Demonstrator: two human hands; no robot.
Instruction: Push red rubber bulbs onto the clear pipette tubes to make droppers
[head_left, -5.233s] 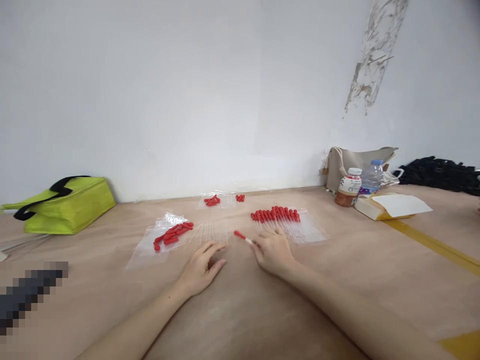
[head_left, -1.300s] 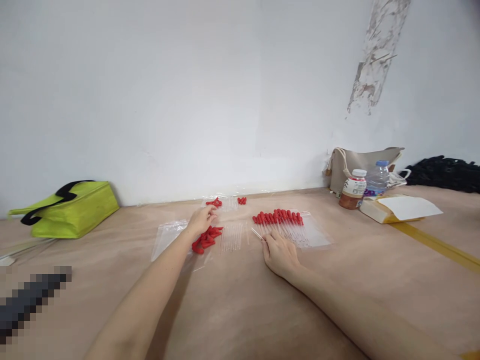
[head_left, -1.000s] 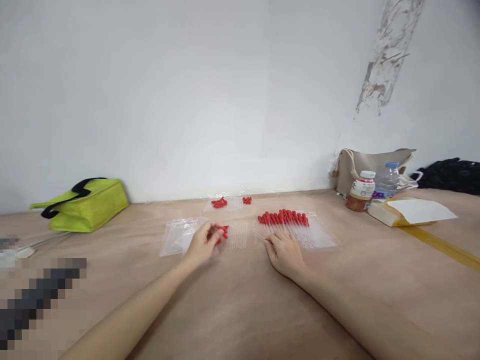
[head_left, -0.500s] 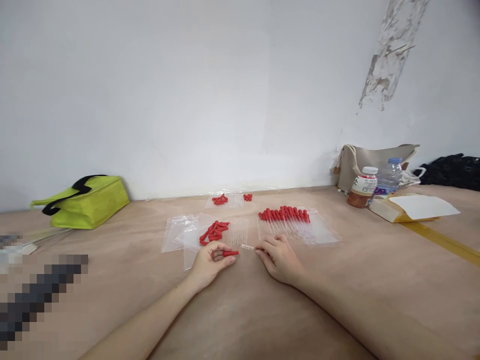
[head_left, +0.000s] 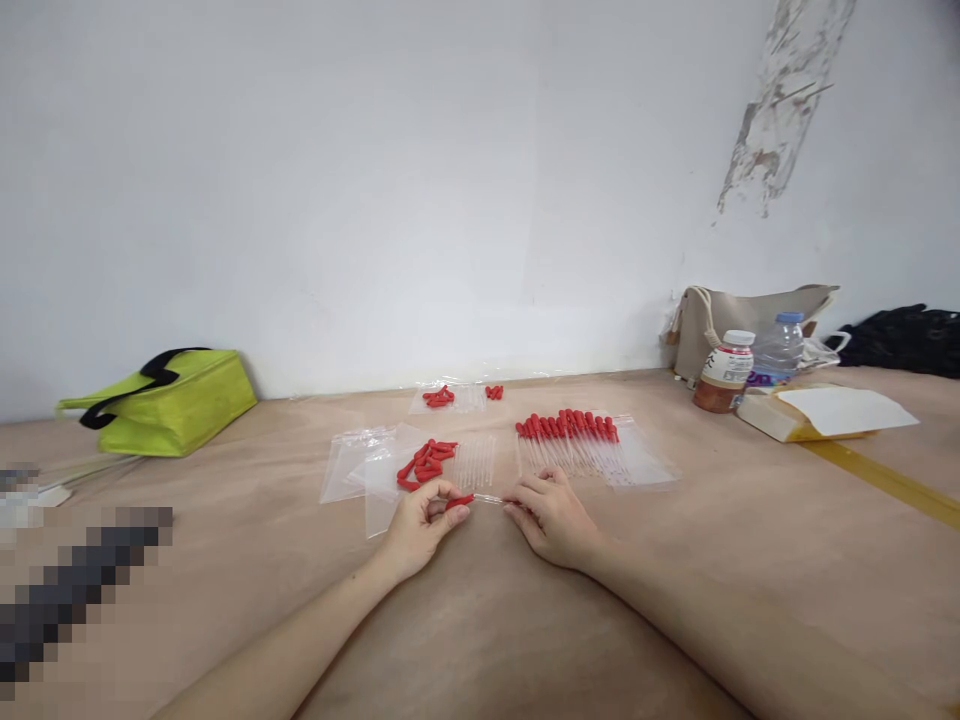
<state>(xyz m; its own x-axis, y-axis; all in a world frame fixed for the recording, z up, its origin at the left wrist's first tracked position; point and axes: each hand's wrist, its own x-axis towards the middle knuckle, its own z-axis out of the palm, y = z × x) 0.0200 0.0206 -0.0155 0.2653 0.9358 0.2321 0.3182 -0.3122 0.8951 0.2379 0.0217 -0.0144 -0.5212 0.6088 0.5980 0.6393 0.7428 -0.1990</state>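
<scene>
Between thumb and fingers, my left hand (head_left: 417, 528) pinches a red rubber dropper bulb (head_left: 459, 502) whose narrow end points right. My right hand (head_left: 553, 522) grips a thin clear glass tube (head_left: 489, 498), its far end at the bulb's mouth; whether it sits inside I cannot tell. Just beyond my left hand lies a pile of loose red bulbs (head_left: 429, 466) beside a row of bare glass tubes (head_left: 474, 464). Past my right hand, several droppers with red bulbs on top (head_left: 568, 427) lie side by side.
Clear plastic bags (head_left: 346, 472) lie left of the bulbs, more bulbs (head_left: 439, 397) near the wall. A lime-green bag (head_left: 184, 405) stands at left. On the right are a drink bottle (head_left: 724, 372), a water bottle (head_left: 781, 350), a beige bag (head_left: 757, 300) and an opened box (head_left: 769, 415).
My right hand has moved slightly left, bringing the glass tube up to the bulb's mouth; the gap between them has closed. My left hand has tilted the bulb a little.
</scene>
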